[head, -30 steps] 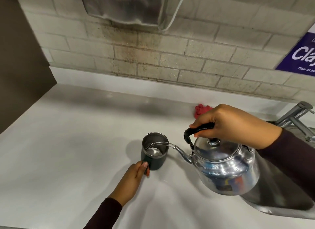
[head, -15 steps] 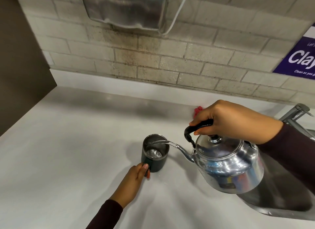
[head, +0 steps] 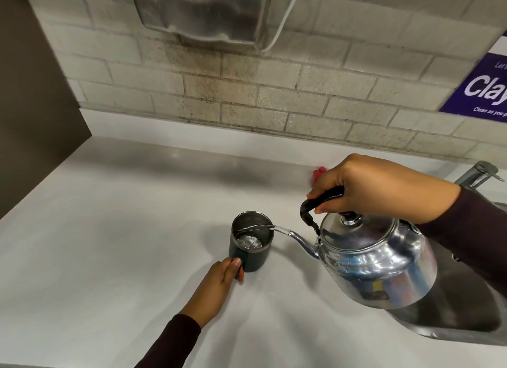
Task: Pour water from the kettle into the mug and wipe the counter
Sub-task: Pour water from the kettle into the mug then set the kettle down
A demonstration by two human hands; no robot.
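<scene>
A left hand (head: 219, 278) closes on the handle of a dark mug (head: 251, 241) standing on the white desk (head: 96, 244), apparently to steady it as water arcs in. The right hand (head: 384, 186), wrapped around the black handle, tips the steel kettle (head: 375, 260) beside the sink (head: 452, 321) so its spout reaches the rim. Behind, a red cloth (head: 318, 174) lies by the wall, likely for wiping.
</scene>
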